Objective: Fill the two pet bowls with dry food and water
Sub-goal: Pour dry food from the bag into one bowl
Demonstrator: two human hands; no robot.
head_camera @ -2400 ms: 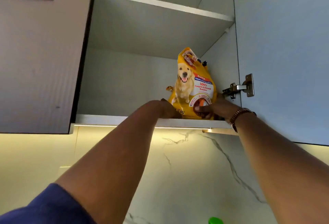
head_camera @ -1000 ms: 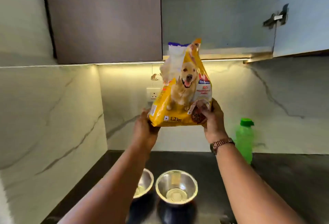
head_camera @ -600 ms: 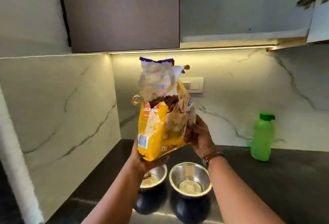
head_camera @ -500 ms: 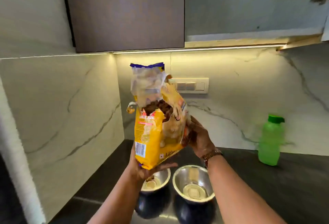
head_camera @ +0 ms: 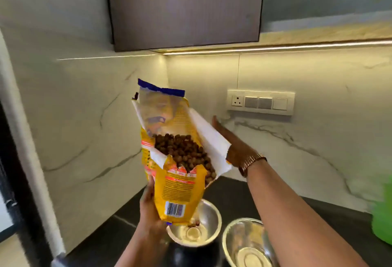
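The open yellow dog-food bag (head_camera: pixel 178 190) hangs tilted above the left steel bowl (head_camera: pixel 209 224), with brown kibble showing at its torn mouth. My left hand (head_camera: pixel 149 213) grips the bag's bottom from below. Behind the bag's upper flap, my right hand (head_camera: pixel 230 142) lies flat against it with fingers straight, a watch on the wrist. A few kibble pieces sit in the left bowl. The right steel bowl (head_camera: pixel 239 243) stands beside it, partly hidden by my right forearm. A blurred green water bottle (head_camera: pixel 382 222) is at the right edge.
Both bowls stand on a dark countertop (head_camera: pixel 331 220) in a corner of marble-look walls. A switch panel (head_camera: pixel 260 102) is on the back wall. Wall cabinets (head_camera: pixel 184 8) hang overhead with a light strip beneath.
The bag came down from the cabinet shelf to above the bowls. Over the last half second it tilted further toward the left bowl, and my right hand shifted to flat behind the flap.
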